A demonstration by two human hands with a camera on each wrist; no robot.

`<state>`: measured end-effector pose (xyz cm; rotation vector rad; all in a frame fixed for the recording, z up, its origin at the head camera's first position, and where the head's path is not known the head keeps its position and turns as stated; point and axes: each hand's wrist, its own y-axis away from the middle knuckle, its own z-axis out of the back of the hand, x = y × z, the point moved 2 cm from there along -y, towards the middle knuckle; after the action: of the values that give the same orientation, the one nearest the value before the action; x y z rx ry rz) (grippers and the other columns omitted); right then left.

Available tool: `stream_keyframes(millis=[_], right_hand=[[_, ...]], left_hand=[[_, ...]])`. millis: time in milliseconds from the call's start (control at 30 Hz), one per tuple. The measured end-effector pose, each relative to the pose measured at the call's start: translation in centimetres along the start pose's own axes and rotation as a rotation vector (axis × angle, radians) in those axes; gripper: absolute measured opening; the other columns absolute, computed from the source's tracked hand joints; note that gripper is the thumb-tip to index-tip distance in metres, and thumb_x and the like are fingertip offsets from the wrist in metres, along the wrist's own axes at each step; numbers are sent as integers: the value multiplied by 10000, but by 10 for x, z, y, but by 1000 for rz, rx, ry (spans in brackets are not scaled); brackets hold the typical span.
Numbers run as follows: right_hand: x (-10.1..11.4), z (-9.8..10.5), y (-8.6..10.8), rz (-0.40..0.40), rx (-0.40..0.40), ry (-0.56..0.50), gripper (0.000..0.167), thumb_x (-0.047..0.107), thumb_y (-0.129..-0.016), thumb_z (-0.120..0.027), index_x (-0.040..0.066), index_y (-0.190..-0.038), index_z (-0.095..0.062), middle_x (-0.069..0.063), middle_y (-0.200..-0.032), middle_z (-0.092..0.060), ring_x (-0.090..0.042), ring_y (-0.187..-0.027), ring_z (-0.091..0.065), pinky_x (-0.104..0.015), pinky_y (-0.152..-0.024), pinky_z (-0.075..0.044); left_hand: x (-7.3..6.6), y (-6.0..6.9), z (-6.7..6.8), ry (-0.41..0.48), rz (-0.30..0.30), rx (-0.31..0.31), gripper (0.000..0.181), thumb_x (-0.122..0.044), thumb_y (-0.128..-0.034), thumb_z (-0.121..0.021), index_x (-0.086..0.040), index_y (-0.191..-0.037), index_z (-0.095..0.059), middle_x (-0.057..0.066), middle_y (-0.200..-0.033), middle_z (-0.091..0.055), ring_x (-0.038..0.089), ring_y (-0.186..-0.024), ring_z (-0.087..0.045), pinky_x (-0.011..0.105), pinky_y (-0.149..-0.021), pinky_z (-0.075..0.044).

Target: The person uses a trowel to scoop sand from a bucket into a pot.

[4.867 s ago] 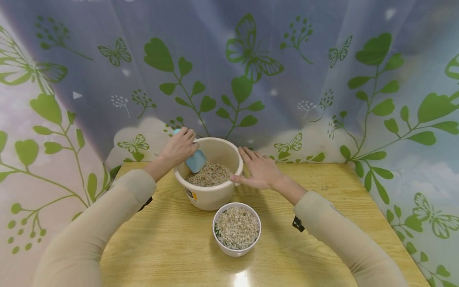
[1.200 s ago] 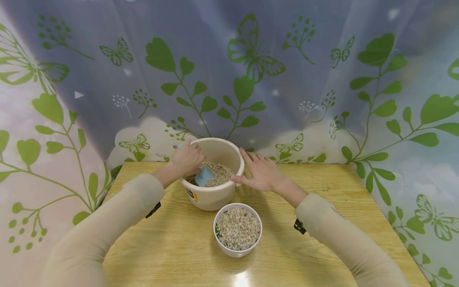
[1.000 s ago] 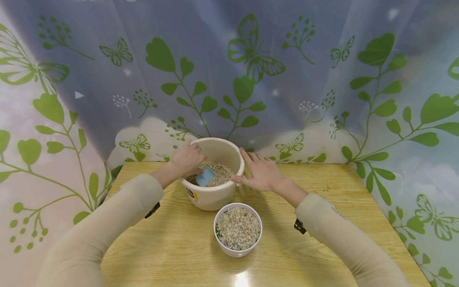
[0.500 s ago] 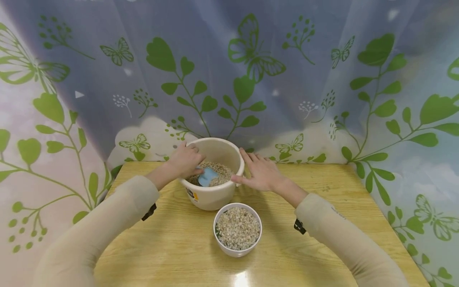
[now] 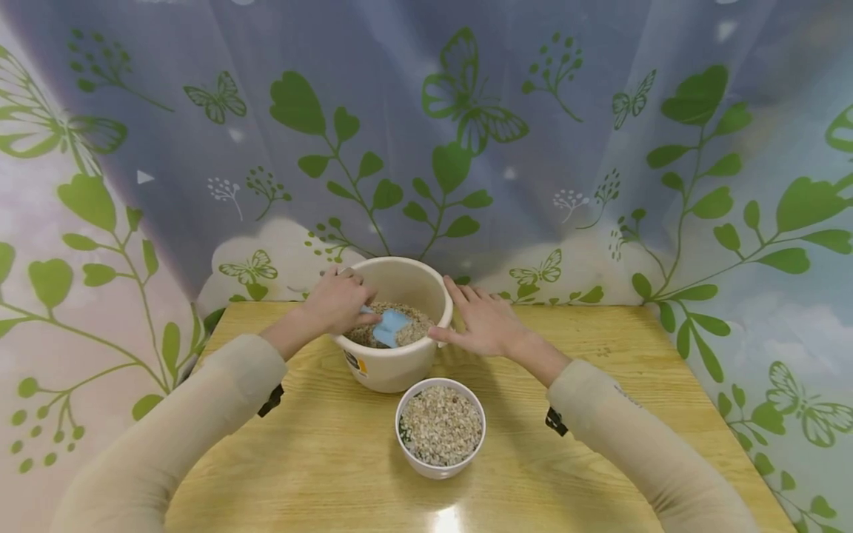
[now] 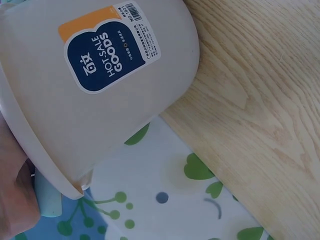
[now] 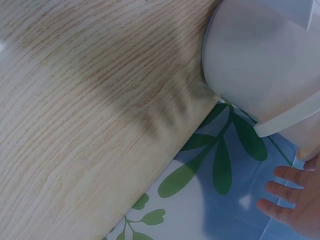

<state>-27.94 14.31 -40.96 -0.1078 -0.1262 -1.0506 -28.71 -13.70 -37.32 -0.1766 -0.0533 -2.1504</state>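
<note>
My left hand point(image 5: 338, 302) grips the handle of a light blue scoop point(image 5: 392, 326) at the left side of a cream plastic bucket point(image 5: 389, 368). The scoop's blade lies low in the bucket, among small tan and grey pebbles point(image 5: 415, 331). In the left wrist view, the handle end point(image 6: 48, 197) sticks out beyond the fingers near the rim. My right hand point(image 5: 485, 320) rests against the bucket's right rim, thumb and fingers spread. In front of the bucket stands a white bowl point(image 5: 436, 471) filled with similar pebbles, with a bit of green at its left edge.
All this stands on a yellowish wooden table point(image 5: 320, 459). A curtain point(image 5: 566, 148) printed with leaves and butterflies hangs behind the table and along both sides. The bucket's handle point(image 7: 290, 118) hangs down at its right side.
My left hand has moved a little left and downward. The scoop has gone deeper into the bucket's pebbles and its blade has shifted right. My right hand has stayed on the rim.
</note>
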Motion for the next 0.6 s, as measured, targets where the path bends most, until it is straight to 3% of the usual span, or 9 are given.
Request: stream_keyframes(millis=[433, 600], right_hand=[[1, 0, 0, -8, -2, 6, 1120, 896, -920, -366, 168, -1711, -51, -204, -1692, -370, -470, -1539, -403, -664, -1193, -389], [1, 0, 1, -7, -5, 5, 1133, 917, -909, -342, 173, -1711, -44, -203, -1691, -373, -466, -1535, -412, -664, -1185, -399]], left_hand=[[6, 7, 3, 95, 56, -15, 379, -579, -986, -663, -208, -928, -612, 70, -973, -692, 298, -963, -588, 462, -859, -398], [6, 10, 5, 101, 76, -19, 381, -578, -1007, -634, -198, -985, -646, 105, -1038, -711, 334, -1017, -622, 490, -879, -413]])
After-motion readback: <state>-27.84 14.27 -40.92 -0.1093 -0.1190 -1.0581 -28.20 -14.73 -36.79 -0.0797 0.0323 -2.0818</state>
